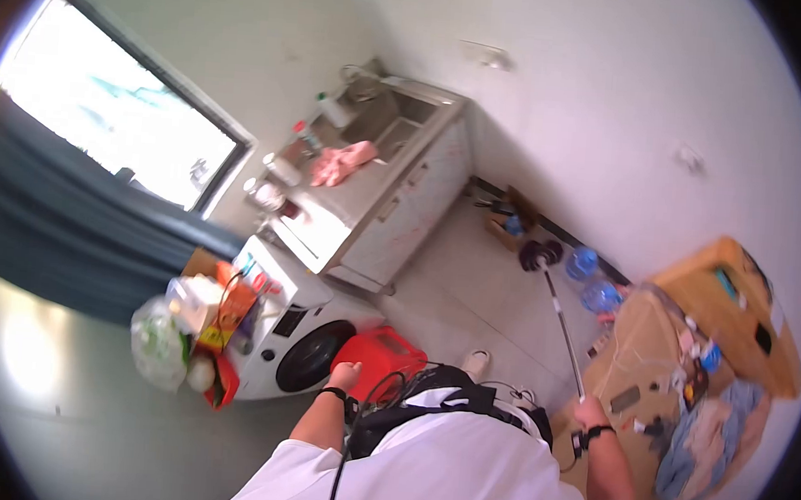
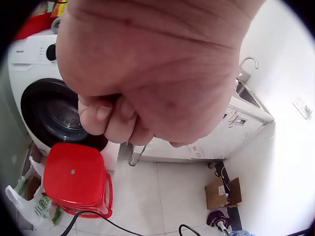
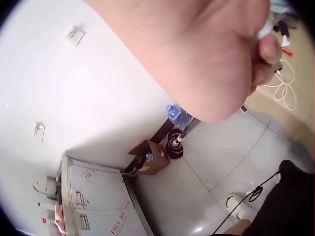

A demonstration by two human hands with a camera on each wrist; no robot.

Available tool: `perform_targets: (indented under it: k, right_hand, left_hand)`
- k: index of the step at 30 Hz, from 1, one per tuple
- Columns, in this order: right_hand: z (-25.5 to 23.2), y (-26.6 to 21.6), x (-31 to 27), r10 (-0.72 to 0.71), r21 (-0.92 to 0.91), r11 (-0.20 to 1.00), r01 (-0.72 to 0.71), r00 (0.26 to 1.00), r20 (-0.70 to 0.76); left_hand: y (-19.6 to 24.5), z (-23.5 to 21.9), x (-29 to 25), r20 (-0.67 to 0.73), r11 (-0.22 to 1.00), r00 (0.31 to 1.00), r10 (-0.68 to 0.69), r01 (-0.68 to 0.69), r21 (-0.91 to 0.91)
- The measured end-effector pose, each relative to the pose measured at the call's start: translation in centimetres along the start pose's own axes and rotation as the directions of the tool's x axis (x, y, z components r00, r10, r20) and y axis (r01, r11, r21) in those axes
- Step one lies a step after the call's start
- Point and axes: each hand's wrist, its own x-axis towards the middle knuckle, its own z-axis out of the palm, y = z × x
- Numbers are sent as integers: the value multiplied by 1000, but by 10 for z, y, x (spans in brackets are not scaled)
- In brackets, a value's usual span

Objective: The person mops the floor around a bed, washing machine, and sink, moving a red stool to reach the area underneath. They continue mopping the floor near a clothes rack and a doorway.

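My right hand (image 1: 592, 413) grips the upper end of a mop (image 1: 566, 328) with a metal pole. Its dark purple head (image 1: 540, 255) rests on the floor near the right wall; in the right wrist view the mop head (image 3: 174, 143) shows beyond the palm, beside a cardboard box. In front of the body, my left hand (image 1: 345, 374) has its fingers curled in toward the palm, with nothing visible in them. A red plastic stool (image 1: 376, 360) is closest to it, and the left wrist view shows the stool (image 2: 74, 174) below the curled fingers (image 2: 120, 123).
A washing machine (image 1: 297, 340) stands left, beside a sink cabinet (image 1: 403, 208) with a pink cloth (image 1: 342, 162). Along the right wall are an open cardboard box (image 1: 504, 228), blue water bottles (image 1: 599, 295) and a cluttered tan surface (image 1: 625, 359). A black cable (image 2: 115, 223) hangs low.
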Motion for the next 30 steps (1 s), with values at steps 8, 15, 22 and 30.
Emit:
perform_targets:
  k: [8, 15, 22, 30]
  right_hand:
    - [-44, 85, -26, -98, -168, 978, 122, 984, 147]
    - [-102, 129, -79, 3, -368, 923, 110, 957, 291]
    - [-122, 247, -123, -51, -403, 905, 135, 976, 212]
    - [-59, 247, -101, -31, -301, 949, 98, 975, 219]
  left_hand:
    - [-17, 81, -132, -99, 990, 988, -114, 105, -95]
    - [-75, 172, -282, 57, 984, 994, -98, 88, 155]
    - [-190, 297, -344, 225, 959, 943, -244, 201, 198]
    - [-138, 251, -311, -14, 961, 961, -275, 274, -15]
